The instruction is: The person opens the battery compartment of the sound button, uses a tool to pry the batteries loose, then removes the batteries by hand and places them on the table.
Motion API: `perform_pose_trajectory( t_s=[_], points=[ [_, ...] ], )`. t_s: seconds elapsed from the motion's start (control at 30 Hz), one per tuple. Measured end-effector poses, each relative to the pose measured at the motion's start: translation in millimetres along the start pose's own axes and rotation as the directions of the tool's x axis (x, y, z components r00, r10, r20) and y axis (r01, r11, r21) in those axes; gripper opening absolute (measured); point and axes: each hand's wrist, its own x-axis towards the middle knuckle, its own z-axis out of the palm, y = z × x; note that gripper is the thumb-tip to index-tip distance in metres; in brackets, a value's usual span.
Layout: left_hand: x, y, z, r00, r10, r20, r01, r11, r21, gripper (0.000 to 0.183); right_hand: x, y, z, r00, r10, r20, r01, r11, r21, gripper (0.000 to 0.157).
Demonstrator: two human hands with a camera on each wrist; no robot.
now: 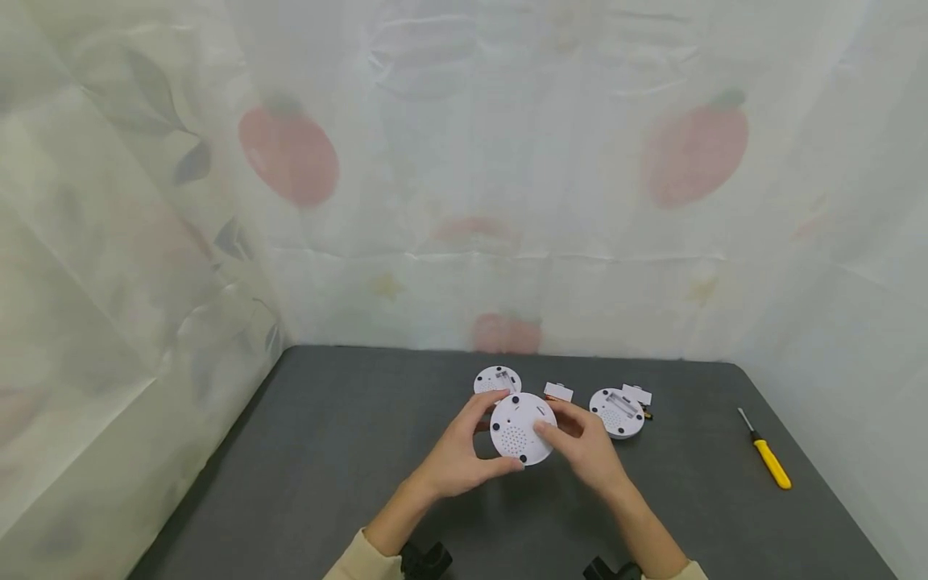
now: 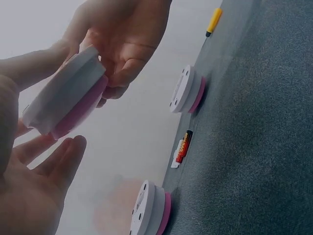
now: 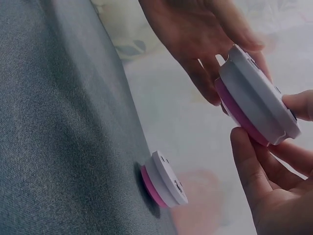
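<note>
A round white device (image 1: pixel 516 431) with a pink underside, dark feet and a patch of small holes is held above the table, its white face toward the head camera. My left hand (image 1: pixel 458 457) grips its left side, thumb at the lower rim and fingers at the upper rim. On the right, my right hand (image 1: pixel 589 453) pinches it, thumb on the white face and fingers behind. Two similar devices lie beyond the hands: one device (image 1: pixel 618 424) at the right and another device (image 1: pixel 487 375) partly hidden behind the held one. Both have uncovered battery slots.
A small white cover (image 1: pixel 558 391) lies between the two resting devices, beside a red-and-black battery (image 2: pixel 184 146). Another white cover (image 1: pixel 637 394) sits by the right device. A yellow-handled screwdriver (image 1: pixel 772 462) lies near the right edge of the grey table (image 1: pixel 312 451).
</note>
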Motion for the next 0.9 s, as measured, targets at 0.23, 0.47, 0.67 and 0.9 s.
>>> perform_pose_trajectory(
  t_s=[0.23, 0.47, 0.67, 0.9],
  points=[
    [-0.9, 1.7, 1.5, 0.998, -0.047, 0.03, 0.045, 0.998, 0.043, 0.101, -0.5, 0.6, 0.6, 0.999, 0.042, 0.025, -0.042, 0.999, -0.006, 0.03],
    [-3.1, 2.1, 1.2, 0.991, -0.116, 0.064, 0.109, 0.988, 0.105, 0.108, -0.6, 0.5, 1.1, 0.996, 0.059, 0.072, -0.057, 0.998, -0.022, 0.026],
    [-3.5, 3.5, 3.3, 0.989, -0.144, 0.041, 0.138, 0.982, 0.128, 0.101, 0.0, -1.3, 0.5, 0.993, 0.083, 0.088, -0.079, 0.996, -0.049, 0.028],
    [-3.9, 1.3, 5.4, 0.994, -0.109, 0.007, 0.108, 0.987, 0.119, 0.097, -1.1, -5.4, 2.3, 0.999, 0.043, -0.019, -0.045, 0.992, -0.117, 0.029]
  ],
)
